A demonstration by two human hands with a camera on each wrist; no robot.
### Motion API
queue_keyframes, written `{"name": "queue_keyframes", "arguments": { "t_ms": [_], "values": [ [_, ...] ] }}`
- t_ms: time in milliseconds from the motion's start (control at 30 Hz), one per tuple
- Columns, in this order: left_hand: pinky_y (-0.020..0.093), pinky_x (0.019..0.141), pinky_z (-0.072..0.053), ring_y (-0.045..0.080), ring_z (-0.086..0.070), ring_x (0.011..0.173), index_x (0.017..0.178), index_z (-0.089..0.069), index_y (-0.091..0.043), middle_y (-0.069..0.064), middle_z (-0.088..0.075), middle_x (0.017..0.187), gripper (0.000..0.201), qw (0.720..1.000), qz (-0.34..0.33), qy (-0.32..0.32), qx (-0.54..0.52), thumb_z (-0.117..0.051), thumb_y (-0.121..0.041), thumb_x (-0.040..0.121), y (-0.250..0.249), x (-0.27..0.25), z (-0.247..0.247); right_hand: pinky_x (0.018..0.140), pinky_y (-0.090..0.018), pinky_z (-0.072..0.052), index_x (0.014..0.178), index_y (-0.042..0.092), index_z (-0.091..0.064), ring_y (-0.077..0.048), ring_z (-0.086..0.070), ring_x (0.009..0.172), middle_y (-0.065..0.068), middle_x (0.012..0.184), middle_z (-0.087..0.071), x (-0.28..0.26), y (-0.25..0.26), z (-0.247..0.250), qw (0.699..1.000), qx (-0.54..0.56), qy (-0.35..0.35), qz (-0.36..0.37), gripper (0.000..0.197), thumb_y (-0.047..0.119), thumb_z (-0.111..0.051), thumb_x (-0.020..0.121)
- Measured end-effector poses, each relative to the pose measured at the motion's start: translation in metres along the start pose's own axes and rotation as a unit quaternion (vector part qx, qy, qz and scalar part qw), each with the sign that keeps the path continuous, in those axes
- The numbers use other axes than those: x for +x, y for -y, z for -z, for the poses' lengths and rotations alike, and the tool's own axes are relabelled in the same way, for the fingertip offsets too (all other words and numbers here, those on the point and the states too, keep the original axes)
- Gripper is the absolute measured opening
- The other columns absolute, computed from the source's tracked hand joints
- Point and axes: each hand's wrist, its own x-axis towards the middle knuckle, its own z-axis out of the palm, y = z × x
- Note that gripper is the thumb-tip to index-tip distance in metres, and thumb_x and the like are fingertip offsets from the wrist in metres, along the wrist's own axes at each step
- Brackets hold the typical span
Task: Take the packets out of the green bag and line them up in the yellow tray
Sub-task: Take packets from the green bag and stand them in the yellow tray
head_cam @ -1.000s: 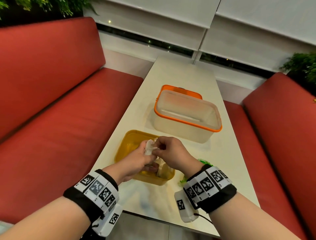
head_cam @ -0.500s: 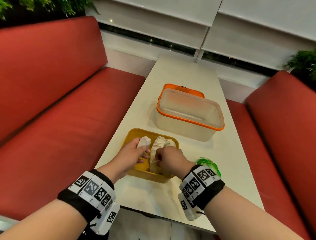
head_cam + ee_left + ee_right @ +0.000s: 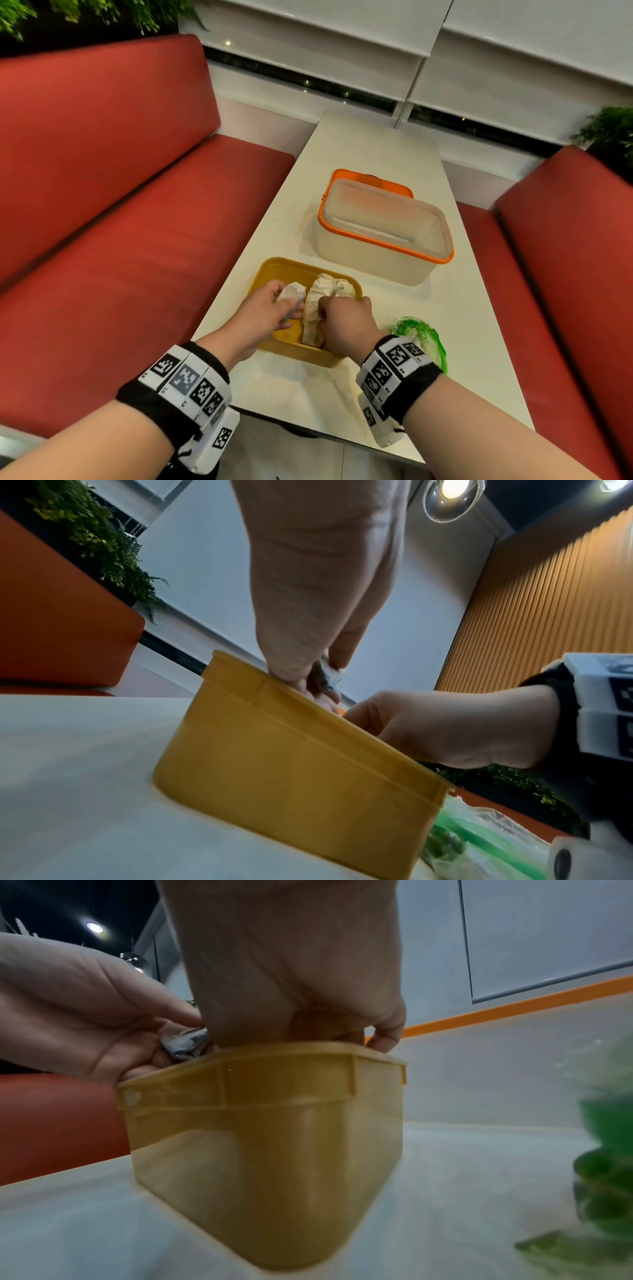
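Setting packets side by side is the step you are in: your left hand (image 3: 270,308) has its grip curled round a crumpled pale packet (image 3: 291,294) at the left of the yellow tray (image 3: 274,265), just above the tray floor, while your right hand (image 3: 346,322) reaches down into the tray's middle with its fingers bent onto the long packet (image 3: 317,308) already lying there. From the right wrist view the right fingers dip below the tray rim, so you cannot tell for sure whether they pinch that packet or only press it flat; it looks more like a pinch. A third packet (image 3: 344,287) lies touching the long one on its right. The green bag (image 3: 423,337) sits slumped on the worktop (image 3: 359,147) just right of your right wrist, apart from the tray, and its contents cannot be read from here. Beyond the tray stands a clear box with an orange rim (image 3: 383,236), not in play. By the look of things the row is partly built. Your next move calls for lowering the left packet beside the long one, parallel and snug, then easing both grips off without dragging the neighbours askew, and checking the bag for anything left.
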Motion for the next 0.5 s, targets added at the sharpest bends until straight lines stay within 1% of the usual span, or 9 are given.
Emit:
{"name": "queue_keyframes", "arguments": {
  "t_ms": [100,200,233,300,367,400,433,500],
  "values": [
    [0.032,0.083,-0.052,0.014,-0.067,0.095,0.097,-0.053,-0.020,0.003,-0.070,0.100,0.005,1.000,0.004,0.001,0.001,-0.050,-0.016,0.096,0.000,0.001,-0.002,0.088,-0.042,-0.028,0.099,0.023,-0.056,-0.027,-0.058,0.092,-0.002,0.091,-0.065,-0.002,0.000,0.006,1.000,-0.013,0.007,0.001,0.023,0.012,-0.051,0.079],
    [0.032,0.085,-0.050,0.012,-0.066,0.095,0.093,-0.052,-0.019,0.002,-0.070,0.100,0.003,1.000,0.001,0.009,0.005,-0.053,-0.016,0.095,-0.002,-0.001,-0.004,0.090,-0.041,-0.028,0.108,0.026,-0.058,-0.024,-0.055,0.100,0.001,0.100,-0.064,-0.004,-0.003,0.015,0.999,-0.008,0.033,-0.011,0.033,0.013,-0.052,0.079],
    [0.031,0.084,-0.049,0.011,-0.066,0.095,0.093,-0.052,-0.018,0.001,-0.070,0.100,0.003,1.000,0.001,0.012,0.004,-0.053,-0.016,0.095,-0.003,-0.002,-0.004,0.091,-0.041,-0.030,0.110,0.027,-0.059,-0.023,-0.054,0.102,0.003,0.103,-0.064,-0.005,-0.005,0.019,0.999,0.015,0.025,-0.016,0.034,0.015,-0.052,0.079],
    [0.030,0.083,-0.048,0.010,-0.066,0.095,0.093,-0.052,-0.018,-0.001,-0.069,0.099,0.002,1.000,0.002,0.017,0.001,-0.053,-0.017,0.095,-0.003,-0.002,-0.006,0.091,-0.038,-0.036,0.114,0.028,-0.059,-0.018,-0.054,0.101,0.007,0.105,-0.063,-0.009,-0.008,0.029,0.993,0.118,-0.014,-0.010,0.035,0.021,-0.056,0.080],
    [0.029,0.080,-0.048,0.011,-0.066,0.092,0.092,-0.053,-0.019,-0.001,-0.069,0.095,0.003,1.000,0.001,0.023,0.001,-0.054,-0.017,0.095,-0.004,-0.001,-0.009,0.086,-0.032,-0.045,0.116,0.026,-0.059,-0.013,-0.054,0.093,0.009,0.100,-0.061,-0.016,-0.006,0.037,0.965,0.257,-0.044,0.018,0.036,0.024,-0.063,0.081],
    [0.029,0.078,-0.048,0.010,-0.065,0.088,0.092,-0.053,-0.019,-0.001,-0.067,0.091,0.004,1.000,-0.001,0.025,0.002,-0.056,-0.019,0.094,-0.004,-0.002,-0.011,0.083,-0.029,-0.047,0.116,0.024,-0.059,-0.012,-0.054,0.088,0.009,0.097,-0.060,-0.019,-0.003,0.041,0.949,0.309,-0.053,0.029,0.036,0.026,-0.066,0.081],
    [0.029,0.077,-0.048,0.010,-0.064,0.085,0.091,-0.053,-0.019,-0.001,-0.066,0.087,0.005,1.000,-0.004,0.028,0.005,-0.057,-0.021,0.093,-0.005,-0.002,-0.013,0.080,-0.026,-0.047,0.115,0.022,-0.060,-0.010,-0.054,0.085,0.008,0.095,-0.060,-0.021,-0.001,0.042,0.939,0.338,-0.060,0.034,0.035,0.027,-0.068,0.081],
    [0.029,0.074,-0.048,0.010,-0.062,0.081,0.091,-0.053,-0.018,0.000,-0.065,0.083,0.007,0.999,-0.009,0.036,0.008,-0.058,-0.023,0.092,-0.006,-0.003,-0.017,0.073,-0.019,-0.045,0.110,0.020,-0.062,-0.007,-0.055,0.079,0.007,0.093,-0.062,-0.022,0.001,0.042,0.932,0.353,-0.077,0.041,0.030,0.025,-0.069,0.081]
  ]
}}
